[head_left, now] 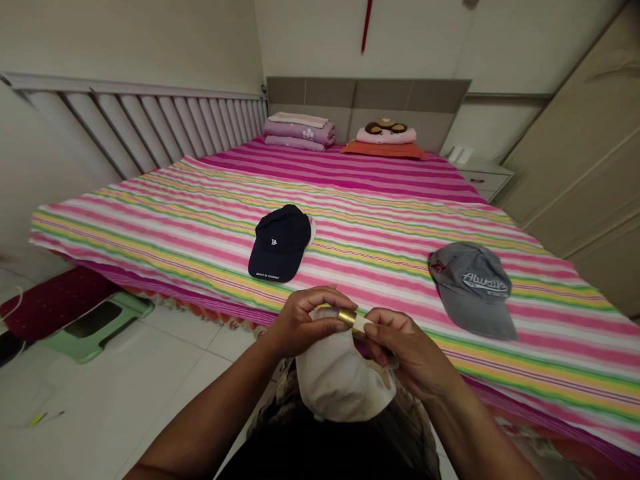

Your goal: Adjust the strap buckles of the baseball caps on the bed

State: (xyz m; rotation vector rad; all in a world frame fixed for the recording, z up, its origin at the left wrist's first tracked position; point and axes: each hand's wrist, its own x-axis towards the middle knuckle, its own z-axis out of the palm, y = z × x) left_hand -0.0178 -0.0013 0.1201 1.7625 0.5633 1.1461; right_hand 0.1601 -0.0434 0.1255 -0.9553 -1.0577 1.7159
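Note:
A cream cap (337, 380) hangs below my two hands, close in front of my body, with the opening at its back facing up and right. At its strap sits a gold-coloured metal buckle (347, 319). My left hand (305, 320) is closed on the strap side by the buckle, thumb and fingertips pinching it. Just right of the buckle, my right hand (397, 343) pinches the pale strap end (361, 325). My right fingers partly hide the cap's edge. On the bed beyond lie a navy cap (280, 243) and a grey cap (473, 287), both apart from my hands.
The bed (165, 207) has a striped cover. Folded purple bedding (300, 133) and a pink and orange pile (385, 143) lie by the headboard (320, 93). A green stool (100, 327) stands at left on the tiled floor. A white nightstand (483, 179) is at far right.

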